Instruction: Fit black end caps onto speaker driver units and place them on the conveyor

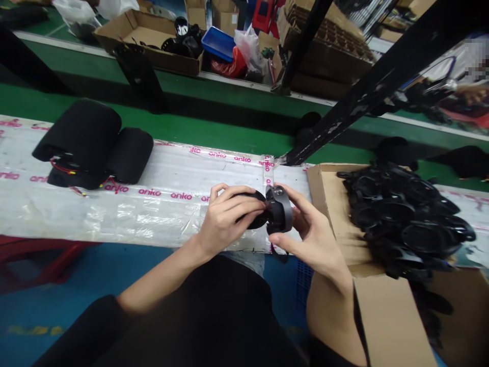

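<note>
Above the near edge of the bench, my left hand (pixel 234 211) has its fingers wrapped over a black rounded plastic part (pixel 260 220), much of it hidden behind them. My right hand (pixel 311 232) grips a dark grey ring-shaped plastic housing (pixel 284 209) between thumb and fingers. The two pieces touch or nearly touch; whether they are joined I cannot tell. A dark strip or loop (pixel 279 253) hangs just below. To the left on the bench lie black fabric-covered cylinders (pixel 86 132) with red and yellow wire ends showing.
An open cardboard box (pixel 321 204) at the right is heaped with black plastic parts (pixel 405 214). Slanting black posts (pixel 344 114) rise behind the bench (pixel 160 216). Across a green belt (pixel 214 130) stand a carton (pixel 126 35) and a blue tray (pixel 218 45).
</note>
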Tool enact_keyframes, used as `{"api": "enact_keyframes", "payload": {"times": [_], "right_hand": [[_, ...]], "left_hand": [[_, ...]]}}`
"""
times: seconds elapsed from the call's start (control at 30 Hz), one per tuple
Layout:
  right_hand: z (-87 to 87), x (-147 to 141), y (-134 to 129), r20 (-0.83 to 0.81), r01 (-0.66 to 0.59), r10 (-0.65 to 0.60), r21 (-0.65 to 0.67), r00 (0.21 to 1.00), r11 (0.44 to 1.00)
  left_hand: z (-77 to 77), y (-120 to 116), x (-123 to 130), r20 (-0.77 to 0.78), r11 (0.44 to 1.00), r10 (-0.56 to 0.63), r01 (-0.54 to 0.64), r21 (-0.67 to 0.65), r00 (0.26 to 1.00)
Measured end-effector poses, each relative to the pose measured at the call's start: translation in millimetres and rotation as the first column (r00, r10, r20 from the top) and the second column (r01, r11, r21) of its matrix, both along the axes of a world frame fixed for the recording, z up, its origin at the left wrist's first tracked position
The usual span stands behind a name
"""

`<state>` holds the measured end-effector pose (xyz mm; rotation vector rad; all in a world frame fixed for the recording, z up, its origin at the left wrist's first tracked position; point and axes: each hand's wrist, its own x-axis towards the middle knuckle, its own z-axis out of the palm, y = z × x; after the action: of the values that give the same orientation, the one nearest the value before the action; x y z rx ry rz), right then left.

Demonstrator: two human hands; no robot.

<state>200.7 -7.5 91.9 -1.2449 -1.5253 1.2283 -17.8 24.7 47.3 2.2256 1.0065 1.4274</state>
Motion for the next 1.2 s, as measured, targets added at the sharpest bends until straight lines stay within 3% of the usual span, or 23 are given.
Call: {"api": "enact_keyframes", "payload": {"times": [0.17, 0.3, 0.37, 0.47, 0.53, 0.6, 0.67, 0.73, 0.8, 0.9, 1.0, 1.1, 1.2], "right_hand": [[3.8, -8.8, -8.8, 0.108, 0.009, -0.011, 0.019, 0.994, 1.0], [0.1, -27.7, -7.0, 0.342, 0.131, -0.212, 0.244, 0.916, 0.961], [-2.9, -37.2, -3.2, 0.411, 0.162, -0.292, 0.323, 0.863, 0.932], [-7.6, -47.7, 2.1, 0.481, 0.182, -0.332, 0.33, 0.811, 0.926], [-9.5, -50.9, 3.3, 0.522, 0.177, -0.324, 0.312, 0.789, 0.933], [-10.8, -49.6, 2.1, 0.517, 0.149, -0.286, 0.29, 0.807, 0.945], [-14.4, -44.4, -0.7, 0.44, 0.11, -0.207, 0.235, 0.874, 0.966], [-23.7, -38.4, -3.2, 0.274, 0.112, -0.154, 0.162, 0.949, 0.98], [-39.3, -36.5, -3.8, 0.083, 0.192, -0.2, 0.099, 0.976, 0.976], [-65.9, -44.9, -1.3, -0.125, 0.343, -0.335, 0.046, 0.934, 0.938], [-80.8, -57.6, 0.5, -0.225, 0.433, -0.418, 0.018, 0.88, 0.901], [-79.2, -65.2, -2.7, -0.251, 0.49, -0.473, 0.006, 0.844, 0.872], [-70.1, -70.8, -10.4, -0.259, 0.575, -0.542, 0.069, 0.8, 0.815]], "left_hand": [[-6.9, -1.9, 0.3, 0.17, 0.972, -0.029, 0.067, -0.223, 0.985], [-19.2, 0.0, 0.2, 0.302, 0.935, -0.067, 0.165, -0.314, 0.951], [-24.3, 2.4, -3.2, 0.463, 0.887, -0.097, 0.287, -0.361, 0.881], [-26.4, 8.8, -11.0, 0.71, 0.77, -0.117, 0.515, -0.377, 0.694], [-24.1, 14.0, -15.1, 0.724, 0.725, -0.119, 0.558, -0.405, 0.68], [-20.4, 18.3, -16.5, 0.615, 0.709, -0.131, 0.507, -0.49, 0.777], [-17.5, 20.2, -15.2, 0.495, 0.707, -0.145, 0.439, -0.554, 0.857], [-16.6, 19.7, -11.8, 0.46, 0.718, -0.143, 0.412, -0.561, 0.876], [-18.2, 17.5, -7.0, 0.49, 0.732, -0.124, 0.413, -0.542, 0.863], [-23.8, 13.5, 0.2, 0.566, 0.747, -0.054, 0.41, -0.524, 0.823], [-29.1, 7.1, 4.5, 0.598, 0.801, 0.054, 0.323, -0.504, 0.799], [-30.1, -6.2, 5.9, 0.555, 0.858, 0.118, 0.197, -0.474, 0.824], [-28.2, -23.5, 7.6, 0.484, 0.873, 0.145, 0.12, -0.474, 0.863]]}}
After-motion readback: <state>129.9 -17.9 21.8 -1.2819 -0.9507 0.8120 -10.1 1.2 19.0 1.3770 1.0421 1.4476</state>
